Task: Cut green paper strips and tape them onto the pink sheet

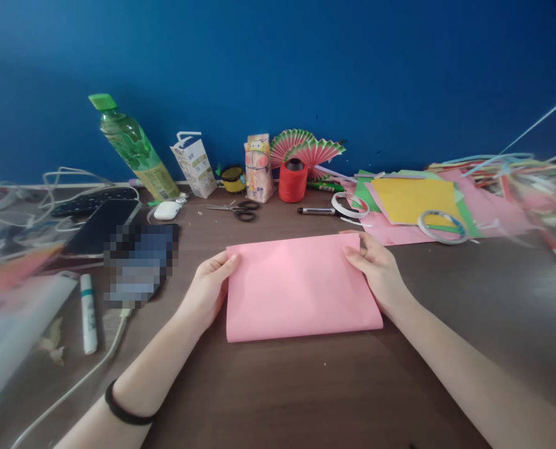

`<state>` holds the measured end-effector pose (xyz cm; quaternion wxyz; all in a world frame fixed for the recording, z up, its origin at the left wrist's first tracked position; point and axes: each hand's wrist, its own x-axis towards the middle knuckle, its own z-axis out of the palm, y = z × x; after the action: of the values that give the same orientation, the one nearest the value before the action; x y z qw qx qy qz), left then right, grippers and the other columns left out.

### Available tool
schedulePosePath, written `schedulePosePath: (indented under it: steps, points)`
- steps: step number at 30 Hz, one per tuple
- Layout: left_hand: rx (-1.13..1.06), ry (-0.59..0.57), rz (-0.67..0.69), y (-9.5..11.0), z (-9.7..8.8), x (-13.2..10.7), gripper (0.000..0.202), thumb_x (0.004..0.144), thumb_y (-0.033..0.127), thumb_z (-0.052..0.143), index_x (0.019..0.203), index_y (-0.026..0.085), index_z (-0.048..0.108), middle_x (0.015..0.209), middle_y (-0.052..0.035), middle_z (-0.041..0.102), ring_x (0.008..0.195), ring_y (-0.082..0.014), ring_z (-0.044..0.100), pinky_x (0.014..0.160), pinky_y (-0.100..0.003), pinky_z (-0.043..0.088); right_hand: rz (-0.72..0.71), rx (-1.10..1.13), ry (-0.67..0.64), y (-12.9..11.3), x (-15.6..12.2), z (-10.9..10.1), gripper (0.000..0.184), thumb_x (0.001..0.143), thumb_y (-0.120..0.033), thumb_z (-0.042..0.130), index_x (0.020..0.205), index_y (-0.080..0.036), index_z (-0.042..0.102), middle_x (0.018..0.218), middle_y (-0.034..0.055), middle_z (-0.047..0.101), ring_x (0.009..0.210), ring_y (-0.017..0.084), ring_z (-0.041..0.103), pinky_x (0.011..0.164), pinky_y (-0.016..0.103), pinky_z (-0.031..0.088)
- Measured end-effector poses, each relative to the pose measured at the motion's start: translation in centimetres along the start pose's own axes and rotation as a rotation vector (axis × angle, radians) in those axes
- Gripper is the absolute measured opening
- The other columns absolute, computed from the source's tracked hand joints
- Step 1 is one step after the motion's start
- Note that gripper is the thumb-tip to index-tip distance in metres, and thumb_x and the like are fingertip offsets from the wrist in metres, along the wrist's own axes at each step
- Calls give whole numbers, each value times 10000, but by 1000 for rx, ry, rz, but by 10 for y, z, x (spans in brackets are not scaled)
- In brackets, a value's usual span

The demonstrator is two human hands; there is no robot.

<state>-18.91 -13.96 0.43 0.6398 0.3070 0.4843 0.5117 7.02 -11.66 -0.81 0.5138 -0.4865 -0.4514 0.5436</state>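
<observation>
Paper [299,287]: pink, folded, flat on bench [306,386], middle, towards near edge.
Left hand [207,287]: forearm angled inward, thumb over paper's far-left corner, gripping it.
Right hand [376,271]: fingers curled on far-right corner, gripping it.

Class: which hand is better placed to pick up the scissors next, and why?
Probably the left hand: the scissors lie beyond the left corner of the pink paper, nearer it than the right hand.

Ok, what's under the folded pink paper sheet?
Brown wooden table shows around the folded pink paper sheet; left hand and right hand grip its far corners. Anything beneath is hidden.
</observation>
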Motion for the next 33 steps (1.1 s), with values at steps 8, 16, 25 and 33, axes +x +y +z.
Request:
schedulePosePath:
  steps: [8, 16, 25, 33]
  points:
    - [8, 10, 1, 1, -3, 2, 304, 672, 328, 699, 915, 147, 672, 826, -87, 711, 696, -203, 667, 661, -303, 535, 2, 55, -63, 3, 0, -1, 273, 689, -340, 672, 916, -221, 578, 826, 23, 684, 767, 220, 648, 701, 371, 507]
    - [19, 17, 3, 3, -1, 1, 306, 651, 297, 713, 912, 144, 670, 809, -82, 711, 698, -210, 668, 654, -305, 537, 5, 29, -43, 3, 1, -2, 186, 706, -356, 657, 801, -216, 581, 723, 0, 664, 659, 188, 626, 611, 325, 496]
    - [37, 45, 31, 2, -2, 2, 303, 661, 301, 704, 921, 152, 664, 795, -68, 711, 681, -195, 666, 629, -285, 536, 18, 36, -1, 1, -2, 1, 169, 718, -375, 638, 771, -215, 628, 648, -16, 613, 608, 161, 577, 582, 289, 455]
    - [56, 73, 17, 3, -4, 5, 268, 636, 289, 717, 856, 148, 656, 766, -65, 710, 630, -185, 658, 588, -277, 530, 18, 15, -21, 6, 0, -1, 207, 692, -409, 652, 737, -207, 645, 658, -6, 618, 660, 184, 585, 615, 308, 459]
